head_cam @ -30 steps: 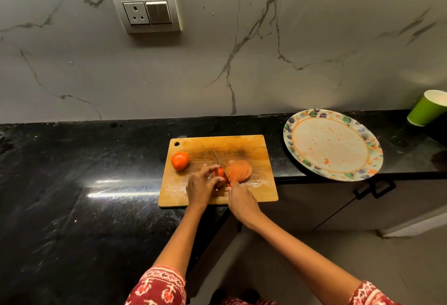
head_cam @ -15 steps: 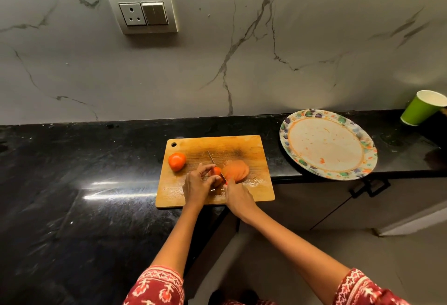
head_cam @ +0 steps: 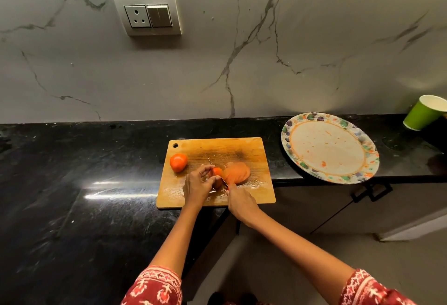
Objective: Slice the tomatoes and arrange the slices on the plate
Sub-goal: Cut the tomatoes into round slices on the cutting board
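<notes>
A wooden cutting board (head_cam: 242,150) lies on the black counter. On its left part sits a whole tomato (head_cam: 178,162). My left hand (head_cam: 197,186) pinches a partly cut tomato (head_cam: 217,173) near the board's middle. My right hand (head_cam: 239,202) grips a knife (head_cam: 212,165) whose blade lies across that tomato, tip pointing away from me. Cut tomato slices (head_cam: 235,173) lie in a pile just right of the blade. The flower-rimmed plate (head_cam: 330,120) to the right holds only juice marks.
A green paper cup (head_cam: 424,112) stands at the far right by the marble wall. The counter (head_cam: 84,171) stretches left; its front edge steps back under the board's right part, above a cabinet with a black handle (head_cam: 371,192). A socket plate (head_cam: 147,13) is on the wall.
The knife has worked a little within the tomato while my left hand keeps its hold. The view has shifted slightly; the objects stay in place.
</notes>
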A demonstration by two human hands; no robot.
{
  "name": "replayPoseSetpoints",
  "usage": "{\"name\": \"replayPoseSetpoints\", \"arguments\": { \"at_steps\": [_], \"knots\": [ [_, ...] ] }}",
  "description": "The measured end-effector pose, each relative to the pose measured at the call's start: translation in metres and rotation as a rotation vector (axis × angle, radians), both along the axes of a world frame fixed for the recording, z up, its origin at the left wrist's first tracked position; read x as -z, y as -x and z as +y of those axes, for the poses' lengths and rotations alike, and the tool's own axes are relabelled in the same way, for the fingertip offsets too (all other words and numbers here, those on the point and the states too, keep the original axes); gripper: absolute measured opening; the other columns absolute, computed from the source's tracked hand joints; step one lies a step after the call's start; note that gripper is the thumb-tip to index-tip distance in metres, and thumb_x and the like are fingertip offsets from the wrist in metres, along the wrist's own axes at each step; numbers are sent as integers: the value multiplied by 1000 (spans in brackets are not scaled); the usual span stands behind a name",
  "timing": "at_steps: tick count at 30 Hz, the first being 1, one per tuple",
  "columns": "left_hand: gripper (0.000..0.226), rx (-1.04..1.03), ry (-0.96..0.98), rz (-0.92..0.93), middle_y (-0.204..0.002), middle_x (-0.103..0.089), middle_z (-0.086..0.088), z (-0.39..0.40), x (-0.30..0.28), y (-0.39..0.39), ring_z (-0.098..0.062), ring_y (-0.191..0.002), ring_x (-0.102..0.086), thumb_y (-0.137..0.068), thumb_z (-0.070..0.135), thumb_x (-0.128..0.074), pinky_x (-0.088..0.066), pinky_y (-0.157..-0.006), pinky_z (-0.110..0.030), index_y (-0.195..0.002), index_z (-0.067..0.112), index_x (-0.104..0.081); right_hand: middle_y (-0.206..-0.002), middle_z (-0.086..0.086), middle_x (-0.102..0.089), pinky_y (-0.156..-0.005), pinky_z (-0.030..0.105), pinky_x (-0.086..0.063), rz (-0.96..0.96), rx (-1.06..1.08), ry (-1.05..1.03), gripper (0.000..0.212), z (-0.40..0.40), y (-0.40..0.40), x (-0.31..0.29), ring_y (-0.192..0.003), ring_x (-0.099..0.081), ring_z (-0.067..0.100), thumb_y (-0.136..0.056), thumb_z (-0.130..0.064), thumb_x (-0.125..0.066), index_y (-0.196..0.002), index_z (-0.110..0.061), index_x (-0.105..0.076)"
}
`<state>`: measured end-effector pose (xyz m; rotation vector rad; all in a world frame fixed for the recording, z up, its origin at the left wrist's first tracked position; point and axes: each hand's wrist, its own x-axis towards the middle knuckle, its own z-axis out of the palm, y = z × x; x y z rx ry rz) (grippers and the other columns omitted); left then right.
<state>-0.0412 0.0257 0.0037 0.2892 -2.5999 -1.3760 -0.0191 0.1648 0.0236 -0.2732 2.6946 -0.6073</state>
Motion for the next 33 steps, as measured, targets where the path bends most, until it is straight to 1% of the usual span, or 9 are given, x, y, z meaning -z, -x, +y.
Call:
{"name": "replayPoseSetpoints", "arguments": {
  "at_steps": [7,13,16,18,21,23,26,29,33],
  "knots": [
    [35,-33,-13,-9,-106,-70,0,4,5,-1,-16,-102,-64,-72,19,-77,-55,-80,-39,-105,24,-67,-118,23,-58,-84,40,-43,-91,28,50,31,-10,12,-8,-112,-54,39,-102,-21,-33,-120,-1,-48],
    [33,-63,-68,12,-103,-70,4,4,6,-4,-13,-98,-65,-74,15,-76,-56,-78,-37,-105,25,-66,-116,16,-58,-84,40,-43,-71,22,-20,31,16,-27,6,-108,-56,35,-103,-24,-29,-119,-5,-46],
    [33,-62,-110,4,-106,-69,2,1,6,-6,-14,-103,-63,-75,13,-75,-55,-82,-37,-102,28,-64,-115,14,-60,-85,40,-44,-41,17,-55,30,20,-36,10,-109,-58,32,-103,-25,-28,-120,-6,-45],
    [34,-55,-128,13,-107,-68,2,-1,6,-7,-13,-106,-62,-75,12,-75,-54,-85,-38,-98,33,-61,-114,12,-62,-85,39,-46,22,0,-116,27,20,-37,10,-108,-60,30,-103,-21,-28,-120,-8,-44],
    [39,-52,-157,17,-104,-68,3,-2,9,-9,-12,-104,-63,-75,10,-74,-55,-84,-42,-93,40,-56,-113,10,-63,-84,35,-50,118,-50,-236,23,16,-36,10,-105,-63,26,-100,-8,-28,-118,-8,-43],
    [40,-57,-156,13,-105,-67,2,-2,11,-10,-13,-104,-63,-76,9,-73,-55,-85,-42,-94,40,-55,-112,10,-64,-83,34,-50,129,-50,-257,24,13,-37,8,-103,-64,27,-98,-4,-29,-117,-7,-43],
    [35,-51,-101,28,-106,-67,2,1,8,-13,-13,-105,-62,-76,9,-73,-55,-84,-38,-98,32,-58,-112,12,-64,-83,35,-50,130,-34,-232,23,10,-36,4,-103,-64,29,-99,-5,-29,-116,-6,-44],
    [31,-36,-14,33,-107,-67,3,6,3,-15,-12,-104,-60,-76,14,-73,-51,-79,-32,-102,26,-61,-115,15,-61,-83,38,-47,16,23,-113,23,4,-24,-1,-107,-60,32,-98,-8,-35,-116,-4,-48],
    [30,-62,-11,20,-106,-68,4,1,6,-14,-14,-105,-62,-77,17,-72,-53,-82,-39,-99,32,-59,-119,15,-59,-86,39,-45,-63,75,-24,23,-2,-15,-5,-111,-57,33,-99,-11,-38,-116,-4,-51]
  ]
}}
